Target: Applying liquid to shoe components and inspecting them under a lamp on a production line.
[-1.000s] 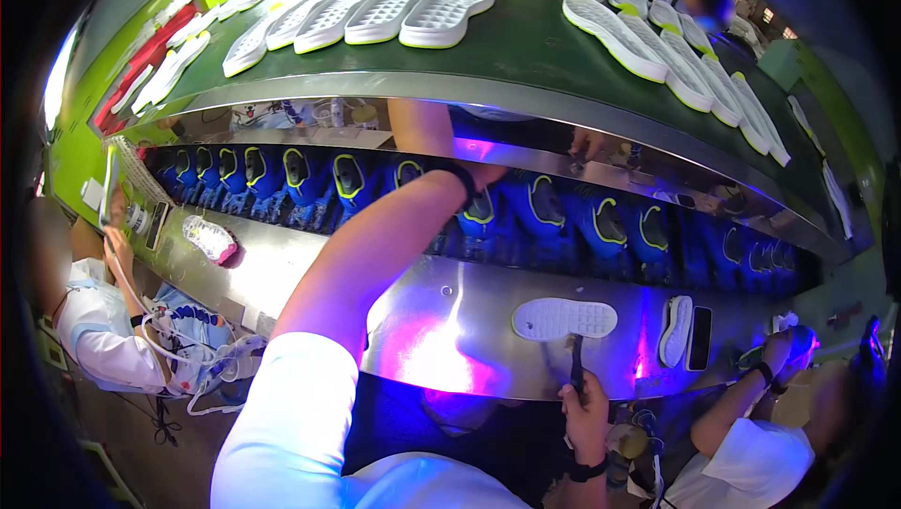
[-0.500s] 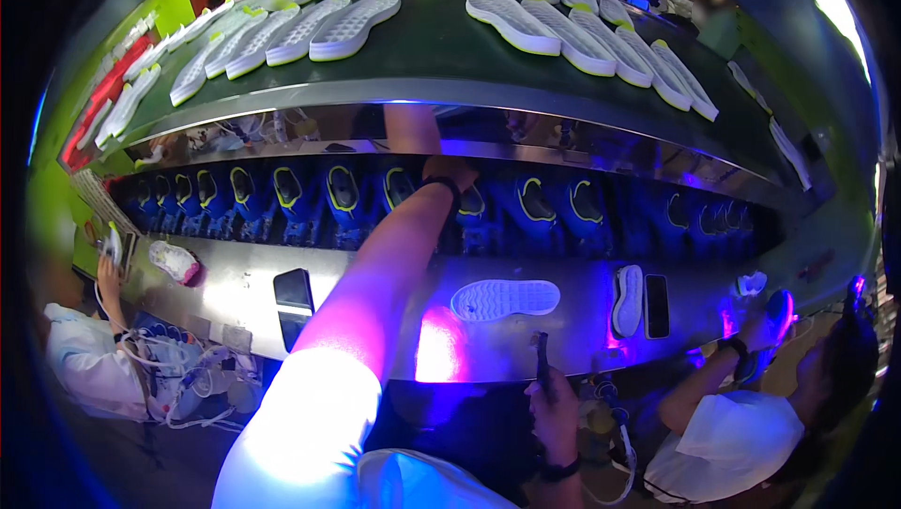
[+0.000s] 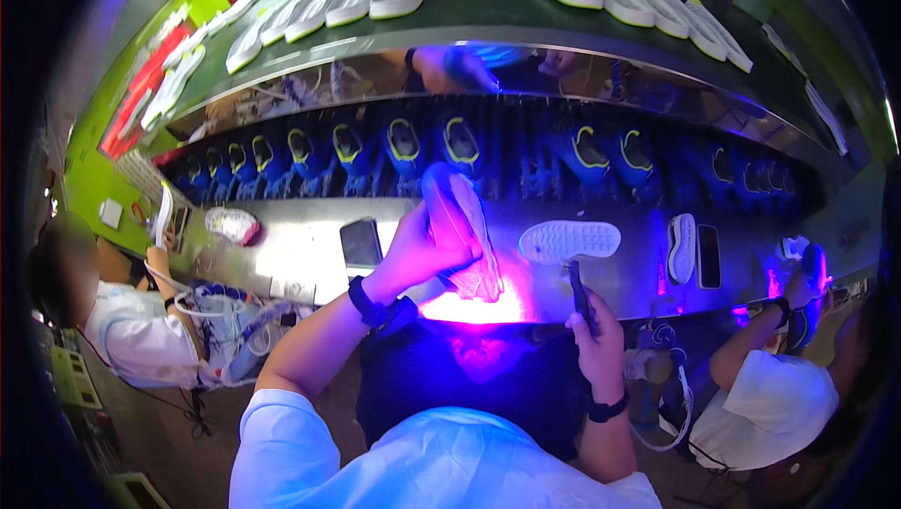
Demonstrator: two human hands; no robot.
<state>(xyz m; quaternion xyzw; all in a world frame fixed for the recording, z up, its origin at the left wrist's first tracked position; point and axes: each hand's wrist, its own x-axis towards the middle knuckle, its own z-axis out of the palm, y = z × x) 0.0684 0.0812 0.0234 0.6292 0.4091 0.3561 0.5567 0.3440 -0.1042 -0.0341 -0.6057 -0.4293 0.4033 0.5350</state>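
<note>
My left hand [image 3: 418,254] is closed around a shoe upper [image 3: 458,213], held tilted above the metal bench in bright pink and violet light. The upper looks dark blue at its top end and pink lower down. My right hand [image 3: 599,333] grips a dark-handled brush [image 3: 581,295], its head pointing up near the bench's front edge. Beyond the brush lies a white shoe sole [image 3: 570,242], tread pattern up, touched by neither hand. Behind, a row of blue shoe uppers with yellow-green collars [image 3: 404,141] stands along a dark recess.
A green conveyor [image 3: 469,12] carries several white soles. On the bench are a phone [image 3: 360,243], another phone [image 3: 709,258], a sole on edge [image 3: 682,248] and a white-and-pink shoe [image 3: 232,226]. Co-workers sit at left [image 3: 141,331] and right [image 3: 765,406].
My left hand has come back from the row of uppers, bringing one over the bench. My right hand still holds the brush. The whole view has shifted.
</note>
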